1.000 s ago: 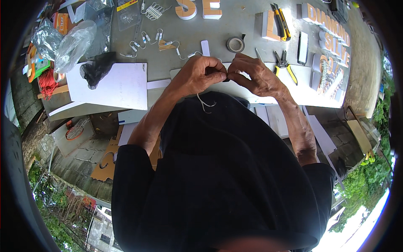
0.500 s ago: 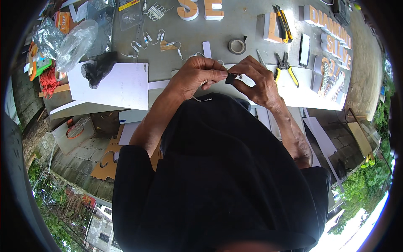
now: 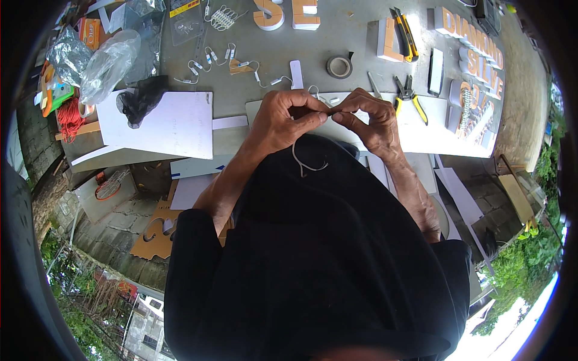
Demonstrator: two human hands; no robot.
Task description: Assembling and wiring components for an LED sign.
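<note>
Both my hands meet above the near table edge, their fingertips almost touching. My left hand (image 3: 282, 117) is closed in a pinch on a thin pale wire (image 3: 299, 162), whose loose ends hang down over my black shirt. Opposite it, my right hand (image 3: 373, 120) pinches a small dark piece that looks like black tape (image 3: 331, 111); most of it is hidden by the fingers. Just beyond the hands lies a string of small white light modules (image 3: 280, 80) joined by wire. A roll of black tape (image 3: 339, 67) rests on the table behind them.
Pliers with yellow handles (image 3: 411, 102) and a yellow-black cutter knife (image 3: 406, 36) lie to the right, near raised letters (image 3: 472, 39). White sheets (image 3: 174, 129) line the front edge. At left are clear plastic bags (image 3: 111, 66), black mesh (image 3: 143, 102) and red cord (image 3: 71, 120).
The fingertips of both hands have closed in around the dark piece, which shows less now. The wire's loose ends have swung lower and to the right.
</note>
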